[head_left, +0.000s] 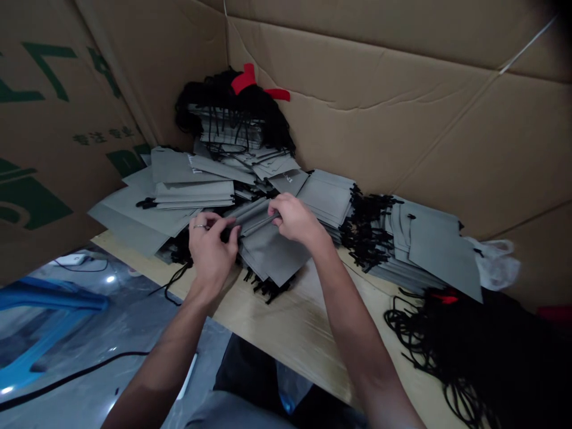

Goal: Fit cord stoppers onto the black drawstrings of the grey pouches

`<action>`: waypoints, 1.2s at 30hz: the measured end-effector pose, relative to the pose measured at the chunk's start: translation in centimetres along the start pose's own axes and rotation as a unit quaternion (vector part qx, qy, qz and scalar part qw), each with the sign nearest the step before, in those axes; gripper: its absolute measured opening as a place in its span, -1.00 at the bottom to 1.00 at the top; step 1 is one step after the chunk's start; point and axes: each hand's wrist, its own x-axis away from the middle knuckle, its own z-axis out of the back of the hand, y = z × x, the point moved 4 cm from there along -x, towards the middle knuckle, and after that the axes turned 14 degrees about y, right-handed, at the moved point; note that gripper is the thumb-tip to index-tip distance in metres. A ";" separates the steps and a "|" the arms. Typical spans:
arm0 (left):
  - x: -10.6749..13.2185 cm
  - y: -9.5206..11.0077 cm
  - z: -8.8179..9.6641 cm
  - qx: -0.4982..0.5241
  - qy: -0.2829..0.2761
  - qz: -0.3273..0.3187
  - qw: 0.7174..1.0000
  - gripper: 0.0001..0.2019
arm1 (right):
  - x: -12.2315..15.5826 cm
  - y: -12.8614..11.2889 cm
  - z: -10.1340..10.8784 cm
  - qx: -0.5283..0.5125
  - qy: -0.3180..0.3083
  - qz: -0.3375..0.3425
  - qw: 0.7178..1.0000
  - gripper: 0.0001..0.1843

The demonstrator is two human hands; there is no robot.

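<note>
- Both grips on one grey drawstring pouch point(263, 235) at mid-surface: left hand point(209, 247) pinches its left edge, right hand point(295, 219) clamps its top hem.
- Looks like the step is separating or flattening a pouch from the heap.
- Next move calls for a steady pull, cords untangled.
- Right: more stacked pouches point(420, 241), loose black cords point(473, 351).
- Far: bundled pouch stack point(230, 128) against the cardboard wall point(402, 119); wooden surface point(295, 333) near.

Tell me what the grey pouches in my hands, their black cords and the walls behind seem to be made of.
Grey pouches: probably matte fabric; they fold softly, no shine. Black cords: thin string, limp and tangled. Walls: brown corrugated cardboard, creased.
</note>
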 end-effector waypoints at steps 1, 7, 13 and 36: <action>0.0 0.4 0.0 0.027 -0.002 -0.003 1.000 -0.88 | 0.0 -0.2 0.1 -0.021 0.014 0.017 1.000 -0.76; 0.2 2.1 0.5 0.186 -0.027 0.036 0.982 -0.87 | 0.0 -0.7 0.3 -0.089 0.017 0.029 0.995 -0.68; -0.1 0.6 0.7 0.061 -0.055 0.010 0.997 -0.70 | 0.1 0.6 0.3 -0.029 0.002 0.028 0.999 -0.55; 0.7 0.5 -0.5 0.197 -0.091 0.206 0.954 -0.81 | 0.3 0.4 1.5 -0.087 0.010 -0.012 0.996 -0.55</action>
